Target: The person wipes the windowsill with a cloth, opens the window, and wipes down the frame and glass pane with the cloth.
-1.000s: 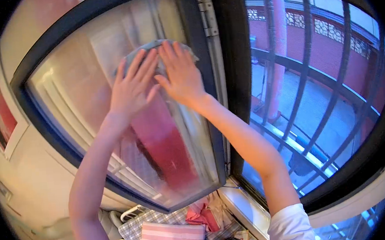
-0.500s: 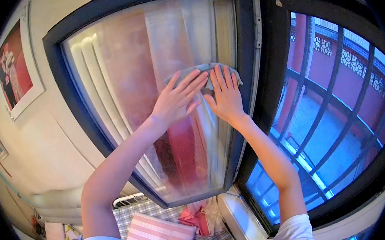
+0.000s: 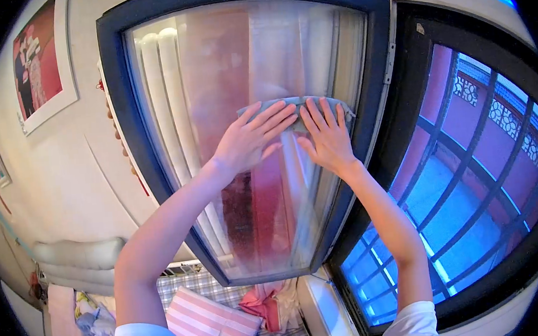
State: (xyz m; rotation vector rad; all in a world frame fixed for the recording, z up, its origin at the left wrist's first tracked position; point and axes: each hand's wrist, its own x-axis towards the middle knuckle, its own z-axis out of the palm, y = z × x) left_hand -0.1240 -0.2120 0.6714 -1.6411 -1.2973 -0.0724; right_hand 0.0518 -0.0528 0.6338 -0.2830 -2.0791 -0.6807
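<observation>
A grey-blue cloth (image 3: 289, 106) lies flat against the glass pane (image 3: 224, 65) of a dark-framed window sash that stands swung inward. My left hand (image 3: 251, 137) presses on the cloth's left part, fingers stretched out and palm toward the glass. Beside it, my right hand (image 3: 329, 135) lies on the cloth's right part with fingers spread, close to the sash's hinge-side frame (image 3: 379, 66). The hands are a little apart at the thumbs. Neither hand wraps round the cloth, and its middle is partly hidden under the fingers.
To the right is the dark outer window frame (image 3: 372, 211) with metal bars (image 3: 455, 155). Below the sash lie a pink-and-white striped pillow (image 3: 211, 319) and pink fabric (image 3: 263, 304) on a checked bed cover. A framed picture (image 3: 59, 108) hangs on the left wall.
My view has shifted, so the sash appears farther right and more upright. Both hands remain flat on the cloth, at nearly the same place on the glass.
</observation>
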